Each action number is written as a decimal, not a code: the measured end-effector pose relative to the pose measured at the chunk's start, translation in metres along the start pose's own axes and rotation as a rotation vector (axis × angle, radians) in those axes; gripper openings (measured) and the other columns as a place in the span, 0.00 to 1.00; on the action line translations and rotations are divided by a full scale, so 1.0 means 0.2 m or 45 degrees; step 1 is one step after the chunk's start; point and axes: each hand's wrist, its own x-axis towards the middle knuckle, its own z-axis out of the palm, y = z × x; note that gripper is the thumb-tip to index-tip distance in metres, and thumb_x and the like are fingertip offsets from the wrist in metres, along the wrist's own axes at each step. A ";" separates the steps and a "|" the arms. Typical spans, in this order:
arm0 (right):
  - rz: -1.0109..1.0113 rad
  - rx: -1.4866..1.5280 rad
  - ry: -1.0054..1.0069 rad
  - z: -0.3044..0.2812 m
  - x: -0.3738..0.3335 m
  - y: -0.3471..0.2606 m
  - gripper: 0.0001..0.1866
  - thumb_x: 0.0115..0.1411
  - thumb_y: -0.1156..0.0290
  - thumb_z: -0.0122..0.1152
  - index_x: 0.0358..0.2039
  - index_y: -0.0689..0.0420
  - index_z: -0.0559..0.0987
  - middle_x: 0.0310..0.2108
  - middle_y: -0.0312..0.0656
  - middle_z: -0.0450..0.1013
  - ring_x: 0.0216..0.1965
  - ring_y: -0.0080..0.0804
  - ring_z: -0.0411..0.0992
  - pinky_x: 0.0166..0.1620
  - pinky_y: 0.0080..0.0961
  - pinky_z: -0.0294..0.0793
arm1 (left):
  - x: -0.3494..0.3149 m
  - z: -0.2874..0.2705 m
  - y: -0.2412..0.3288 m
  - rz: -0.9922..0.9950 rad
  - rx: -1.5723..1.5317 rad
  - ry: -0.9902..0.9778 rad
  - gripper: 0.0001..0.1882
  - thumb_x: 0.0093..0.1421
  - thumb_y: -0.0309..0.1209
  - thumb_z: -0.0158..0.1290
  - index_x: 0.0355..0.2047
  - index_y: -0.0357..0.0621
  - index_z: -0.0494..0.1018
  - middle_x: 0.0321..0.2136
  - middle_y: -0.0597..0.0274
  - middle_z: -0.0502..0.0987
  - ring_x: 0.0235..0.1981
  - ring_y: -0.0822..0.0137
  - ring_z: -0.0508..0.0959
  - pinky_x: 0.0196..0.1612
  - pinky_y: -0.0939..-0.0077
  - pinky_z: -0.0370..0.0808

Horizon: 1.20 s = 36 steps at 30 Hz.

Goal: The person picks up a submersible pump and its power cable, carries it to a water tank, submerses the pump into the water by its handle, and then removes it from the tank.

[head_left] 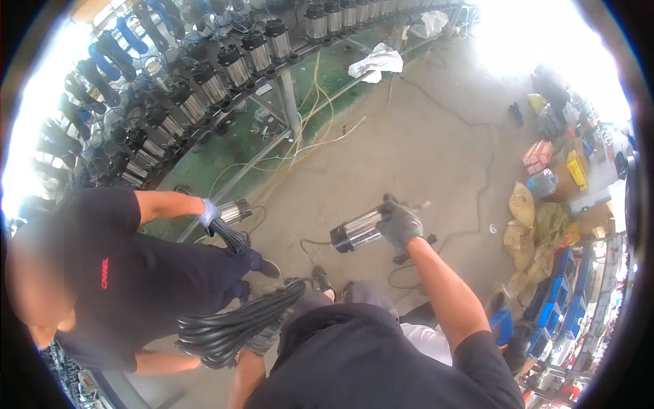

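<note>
Left hand (262, 337): mostly covered by the black cable coil (238, 324) it holds, at seven o'clock.
Right hand (400, 225): toward three o'clock, its back hiding part of its grip on the steel cylinder (357, 232).
Own shirt (381, 368): cut off by the lower edge, six o'clock.
Co-worker's head (41, 273): blurred, nine o'clock.
Cylinder row (340, 15): cropped at twelve o'clock.
Shelving (572, 307): four o'clock, contents too small to tell.
Glare: whites out the background, two o'clock.

The nearest cylinder (362, 230) gleams in smooth metal, the coiled cable (235, 324) near left has a softly shiny, plastic look, and those sacks (521, 204) over right seem rough, matt cloth.
</note>
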 end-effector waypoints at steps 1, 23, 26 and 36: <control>-0.151 -0.115 0.027 0.00 0.04 -0.04 0.18 0.51 0.63 0.68 0.45 0.44 0.83 0.47 0.43 0.77 0.53 0.44 0.76 0.53 0.40 0.76 | 0.02 -0.03 0.03 0.075 0.237 -0.007 0.21 0.61 0.37 0.66 0.50 0.41 0.76 0.50 0.56 0.81 0.51 0.62 0.80 0.55 0.68 0.75; -1.306 -0.816 -0.362 -0.60 0.42 -0.24 0.15 0.51 0.68 0.69 0.41 0.38 0.86 0.55 0.42 0.73 0.57 0.42 0.73 0.60 0.45 0.67 | 0.42 0.26 0.08 -0.114 -0.188 0.192 0.26 0.56 0.39 0.71 0.49 0.41 0.72 0.44 0.62 0.79 0.46 0.67 0.79 0.53 0.68 0.76; -0.952 -0.685 -0.307 -0.66 0.53 -0.07 0.21 0.55 0.71 0.62 0.50 0.42 0.81 0.61 0.45 0.70 0.59 0.46 0.71 0.59 0.47 0.70 | 0.61 0.34 0.27 0.010 -0.017 0.024 0.22 0.61 0.38 0.65 0.49 0.37 0.76 0.45 0.55 0.81 0.47 0.67 0.79 0.50 0.71 0.79; -0.004 -0.017 -0.189 -0.80 1.20 1.03 0.23 0.59 0.60 0.65 0.52 0.58 0.78 0.46 0.49 0.80 0.46 0.51 0.79 0.48 0.48 0.78 | 0.98 0.63 0.13 0.138 -0.016 0.390 0.23 0.66 0.27 0.59 0.60 0.40 0.69 0.57 0.56 0.76 0.58 0.61 0.75 0.62 0.68 0.72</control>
